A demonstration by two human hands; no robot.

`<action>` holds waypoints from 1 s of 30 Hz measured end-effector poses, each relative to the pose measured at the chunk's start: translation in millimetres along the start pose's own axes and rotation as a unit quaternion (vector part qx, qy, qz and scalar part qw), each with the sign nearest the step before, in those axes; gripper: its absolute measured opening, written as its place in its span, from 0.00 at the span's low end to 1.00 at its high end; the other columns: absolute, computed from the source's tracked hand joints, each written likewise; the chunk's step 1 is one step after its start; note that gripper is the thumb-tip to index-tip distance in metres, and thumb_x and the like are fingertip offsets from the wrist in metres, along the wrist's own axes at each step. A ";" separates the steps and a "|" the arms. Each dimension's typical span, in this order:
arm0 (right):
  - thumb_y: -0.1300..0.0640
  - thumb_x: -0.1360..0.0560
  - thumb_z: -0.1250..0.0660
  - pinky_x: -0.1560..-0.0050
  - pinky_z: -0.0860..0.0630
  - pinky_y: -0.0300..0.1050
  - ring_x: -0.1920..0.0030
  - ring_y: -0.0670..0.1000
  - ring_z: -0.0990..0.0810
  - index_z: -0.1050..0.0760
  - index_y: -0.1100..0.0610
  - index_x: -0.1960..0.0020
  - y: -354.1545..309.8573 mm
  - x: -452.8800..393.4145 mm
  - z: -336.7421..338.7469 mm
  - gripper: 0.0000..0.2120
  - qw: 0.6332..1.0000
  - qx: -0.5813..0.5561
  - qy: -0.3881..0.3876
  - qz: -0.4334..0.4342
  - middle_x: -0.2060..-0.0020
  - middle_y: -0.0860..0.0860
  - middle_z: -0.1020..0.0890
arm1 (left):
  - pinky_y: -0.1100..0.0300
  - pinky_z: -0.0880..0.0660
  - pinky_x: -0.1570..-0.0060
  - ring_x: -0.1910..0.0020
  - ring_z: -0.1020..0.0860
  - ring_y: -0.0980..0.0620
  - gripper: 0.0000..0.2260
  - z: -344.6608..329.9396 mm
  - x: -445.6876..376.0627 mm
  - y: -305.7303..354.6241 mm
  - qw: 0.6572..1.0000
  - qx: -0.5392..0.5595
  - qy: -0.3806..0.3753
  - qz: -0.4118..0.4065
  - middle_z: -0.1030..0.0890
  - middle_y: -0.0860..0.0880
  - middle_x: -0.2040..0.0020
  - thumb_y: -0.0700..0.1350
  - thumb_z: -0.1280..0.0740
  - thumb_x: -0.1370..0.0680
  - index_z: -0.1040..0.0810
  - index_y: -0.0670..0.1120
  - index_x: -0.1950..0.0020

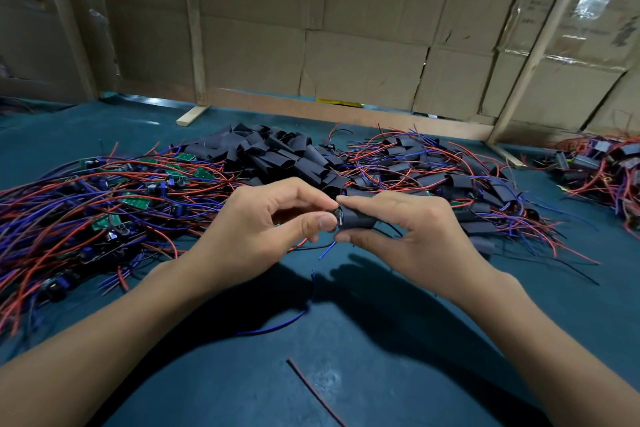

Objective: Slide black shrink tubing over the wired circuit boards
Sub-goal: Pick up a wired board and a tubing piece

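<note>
The right hand (pixel 412 229) pinches a black tube (pixel 356 218) between curled forefinger and thumb. The left hand (pixel 256 229) meets it at the tube's open end, thumb and forefinger closed on a small part (pixel 336 216) there, mostly hidden. A blue wire (pixel 294 317) trails down from between the hands onto the green mat (pixel 398 374). Just beyond the fingertips lies a heap of loose black tubes (pixel 273 152). Left of the left hand sprawl bare green boards with red and blue wires (pixel 114 191); right of the right hand, boards already sleeved (pixel 433 163).
</note>
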State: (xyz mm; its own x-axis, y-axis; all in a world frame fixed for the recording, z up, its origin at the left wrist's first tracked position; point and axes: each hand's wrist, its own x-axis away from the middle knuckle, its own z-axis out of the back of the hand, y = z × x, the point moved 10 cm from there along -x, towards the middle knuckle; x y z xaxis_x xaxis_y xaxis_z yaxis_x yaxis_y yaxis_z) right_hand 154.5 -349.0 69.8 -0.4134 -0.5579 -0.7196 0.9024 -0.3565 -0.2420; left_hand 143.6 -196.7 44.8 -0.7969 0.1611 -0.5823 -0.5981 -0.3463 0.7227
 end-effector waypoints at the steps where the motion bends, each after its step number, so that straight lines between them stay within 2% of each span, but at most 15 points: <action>1: 0.57 0.30 0.20 0.53 0.21 0.48 0.58 0.50 0.16 0.17 0.61 0.39 0.0 1.1 -1.6 0.21 1.000 0.000 -0.001 0.006 0.56 0.53 0.14 | 0.62 0.21 0.57 0.62 0.17 0.54 0.08 -2.2 0.3 0.9 1.000 -0.004 -0.009 -0.003 0.15 0.54 0.58 0.50 0.27 0.24 0.17 0.50 0.47; 3: 0.57 0.29 0.20 0.54 0.21 0.47 0.59 0.50 0.18 0.18 0.60 0.37 -0.1 2.2 -3.8 0.22 1.000 -0.004 0.001 0.014 0.56 0.54 0.15 | 0.61 0.20 0.55 0.61 0.16 0.53 0.08 -3.3 0.4 0.2 1.000 0.003 -0.010 0.000 0.14 0.54 0.57 0.49 0.28 0.23 0.17 0.50 0.45; 6: 0.56 0.28 0.21 0.55 0.22 0.45 0.60 0.49 0.21 0.19 0.61 0.36 -3.1 2.2 -4.2 0.22 0.999 0.003 0.018 0.030 0.57 0.54 0.17 | 0.50 0.19 0.56 0.62 0.17 0.46 0.08 0.0 -0.5 0.1 1.000 0.001 0.002 0.002 0.14 0.51 0.58 0.52 0.27 0.24 0.19 0.52 0.46; 10: 0.56 0.27 0.23 0.55 0.21 0.47 0.59 0.52 0.19 0.20 0.63 0.36 -8.8 3.1 -8.3 0.22 0.999 0.024 0.014 0.036 0.56 0.56 0.17 | 0.59 0.22 0.59 0.66 0.18 0.52 0.08 4.1 -0.5 5.2 0.999 -0.008 0.029 -0.015 0.15 0.51 0.64 0.53 0.27 0.25 0.20 0.50 0.53; 12: 0.56 0.26 0.24 0.55 0.21 0.48 0.59 0.53 0.19 0.19 0.64 0.36 -11.7 2.7 -12.4 0.21 0.999 0.023 -0.002 0.030 0.56 0.55 0.17 | 0.57 0.22 0.63 0.67 0.20 0.51 0.07 2.7 0.0 7.9 0.999 -0.030 0.032 -0.027 0.16 0.51 0.64 0.51 0.29 0.23 0.19 0.49 0.53; 14: 0.56 0.26 0.24 0.56 0.22 0.47 0.61 0.53 0.21 0.18 0.62 0.38 -13.7 1.8 -17.4 0.18 0.999 0.035 -0.025 0.028 0.58 0.54 0.18 | 0.53 0.23 0.59 0.62 0.20 0.51 0.08 -4.4 0.5 11.9 0.994 -0.100 -0.005 -0.051 0.17 0.53 0.58 0.51 0.35 0.18 0.20 0.49 0.48; 15: 0.56 0.25 0.25 0.57 0.22 0.46 0.62 0.54 0.21 0.18 0.61 0.39 -13.2 0.5 -17.7 0.17 0.998 0.049 -0.036 0.028 0.59 0.54 0.19 | 0.56 0.24 0.54 0.57 0.19 0.55 0.10 -9.2 0.7 15.6 0.986 -0.143 -0.033 -0.073 0.17 0.56 0.53 0.52 0.39 0.16 0.21 0.50 0.44; 16: 0.56 0.25 0.25 0.57 0.23 0.47 0.61 0.55 0.21 0.17 0.61 0.40 -11.5 -1.3 -14.1 0.16 0.996 0.068 -0.041 0.029 0.60 0.54 0.18 | 0.59 0.26 0.49 0.51 0.21 0.58 0.13 -13.5 0.7 19.7 0.975 -0.192 -0.057 -0.100 0.19 0.61 0.48 0.52 0.43 0.15 0.22 0.51 0.39; 18: 0.56 0.26 0.26 0.54 0.24 0.49 0.58 0.54 0.20 0.17 0.61 0.41 -2.2 -5.1 5.3 0.15 0.993 0.112 -0.021 0.031 0.58 0.54 0.16 | 0.56 0.32 0.45 0.44 0.24 0.56 0.17 -13.6 -1.1 21.9 0.945 -0.291 -0.069 -0.132 0.23 0.64 0.41 0.52 0.45 0.15 0.26 0.51 0.29; 20: 0.54 0.25 0.27 0.48 0.25 0.54 0.52 0.53 0.19 0.16 0.59 0.43 13.3 -7.3 36.0 0.13 0.986 0.161 0.031 0.028 0.54 0.54 0.14 | 0.51 0.34 0.44 0.40 0.26 0.52 0.19 4.2 -7.8 12.5 0.926 -0.365 -0.036 -0.093 0.22 0.60 0.39 0.52 0.44 0.16 0.30 0.53 0.26; 22: 0.52 0.23 0.27 0.44 0.26 0.60 0.48 0.57 0.20 0.15 0.56 0.44 32.3 -3.7 71.5 0.11 0.970 0.216 0.110 0.019 0.50 0.54 0.15 | 0.49 0.37 0.42 0.38 0.29 0.49 0.19 24.5 -11.8 -4.8 0.896 -0.442 -0.031 -0.034 0.22 0.58 0.38 0.56 0.45 0.17 0.29 0.56 0.27; 25: 0.46 0.22 0.27 0.38 0.34 0.49 0.47 0.64 0.23 0.16 0.47 0.39 71.5 11.2 119.5 0.13 0.925 0.314 0.208 -0.054 0.47 0.57 0.21 | 0.50 0.45 0.38 0.34 0.37 0.54 0.19 28.6 -6.0 -40.8 0.846 -0.509 -0.153 0.027 0.28 0.63 0.35 0.64 0.47 0.18 0.28 0.63 0.30; 27: 0.46 0.23 0.26 0.43 0.30 0.50 0.49 0.65 0.24 0.17 0.48 0.38 99.9 22.5 133.3 0.15 0.915 0.318 0.221 -0.112 0.48 0.59 0.25 | 0.50 0.48 0.37 0.33 0.39 0.57 0.22 23.7 -1.7 -51.6 0.829 -0.521 -0.200 0.043 0.29 0.66 0.36 0.69 0.47 0.22 0.29 0.65 0.30; 29: 0.53 0.25 0.24 0.48 0.26 0.58 0.49 0.65 0.24 0.17 0.55 0.37 129.1 28.6 123.7 0.17 0.925 0.297 0.160 -0.175 0.48 0.63 0.25 | 0.49 0.47 0.35 0.33 0.39 0.56 0.24 18.7 -2.9 -51.1 0.824 -0.529 -0.198 0.041 0.30 0.65 0.35 0.71 0.47 0.23 0.30 0.66 0.30; 30: 0.56 0.25 0.25 0.45 0.28 0.60 0.46 0.66 0.23 0.19 0.57 0.35 149.3 32.8 110.3 0.19 0.920 0.292 0.090 -0.244 0.45 0.64 0.24 | 0.48 0.46 0.35 0.34 0.39 0.55 0.24 15.9 -3.5 -49.8 0.824 -0.531 -0.193 0.037 0.31 0.65 0.35 0.70 0.47 0.23 0.30 0.66 0.30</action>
State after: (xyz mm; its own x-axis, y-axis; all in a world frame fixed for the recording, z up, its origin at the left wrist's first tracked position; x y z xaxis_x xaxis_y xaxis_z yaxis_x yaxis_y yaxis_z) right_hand 262.2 -503.3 81.8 -0.6779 -0.1100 -0.7269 0.3732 -0.9034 -0.2113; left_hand 174.8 -165.4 16.7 -0.9178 0.3151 -0.2415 -0.2989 -0.9488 -0.1020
